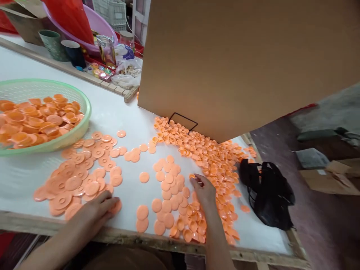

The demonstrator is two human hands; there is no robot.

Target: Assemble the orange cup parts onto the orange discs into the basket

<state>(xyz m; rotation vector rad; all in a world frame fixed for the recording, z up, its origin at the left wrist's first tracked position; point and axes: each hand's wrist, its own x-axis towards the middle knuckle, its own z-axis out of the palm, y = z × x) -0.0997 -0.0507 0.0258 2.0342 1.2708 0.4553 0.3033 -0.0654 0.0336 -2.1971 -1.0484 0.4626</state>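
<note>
Discs (73, 183) piled by the basket (88, 112) may be done; many caps (219, 161) remain. Left hand (97, 210) holds a disc (116, 207); right hand (206, 190) pinches a cap (191, 176).

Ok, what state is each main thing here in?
Left hand, touching an orange disc
Right hand, pinching a small orange piece
Green basket, holding orange pieces
Flat discs, spread, many overlapping
Loose pieces, heaped
Cardboard, upright
Black bag, slumped
Green cup, upright
Dark mug, upright

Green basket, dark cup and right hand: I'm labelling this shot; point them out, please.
Green basket (88, 111), head view: on its rim.
Dark cup (75, 57), head view: outer side.
Right hand (206, 190), head view: back of the hand.
</note>
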